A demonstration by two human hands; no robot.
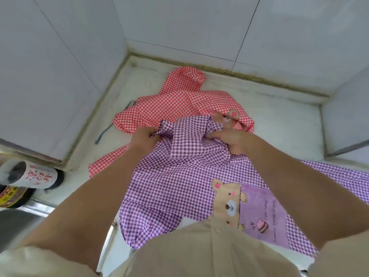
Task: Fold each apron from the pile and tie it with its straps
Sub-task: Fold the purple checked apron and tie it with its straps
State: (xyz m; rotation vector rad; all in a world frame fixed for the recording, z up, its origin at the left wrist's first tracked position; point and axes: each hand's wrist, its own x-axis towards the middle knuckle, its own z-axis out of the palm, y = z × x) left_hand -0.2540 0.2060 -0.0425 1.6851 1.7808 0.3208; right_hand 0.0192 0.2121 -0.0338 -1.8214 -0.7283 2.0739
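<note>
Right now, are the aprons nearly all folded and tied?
Not yet. Done: nothing shows as a tied bundle. In hand: the left hand and right hand grip the bunched top of the purple apron, whose lower part lies spread on the counter. Left: folding and tying that one, then the red apron, which lies crumpled and unfolded behind it.

purple apron [175, 188] spread, red apron [179, 100] behind (crumpled)
</note>
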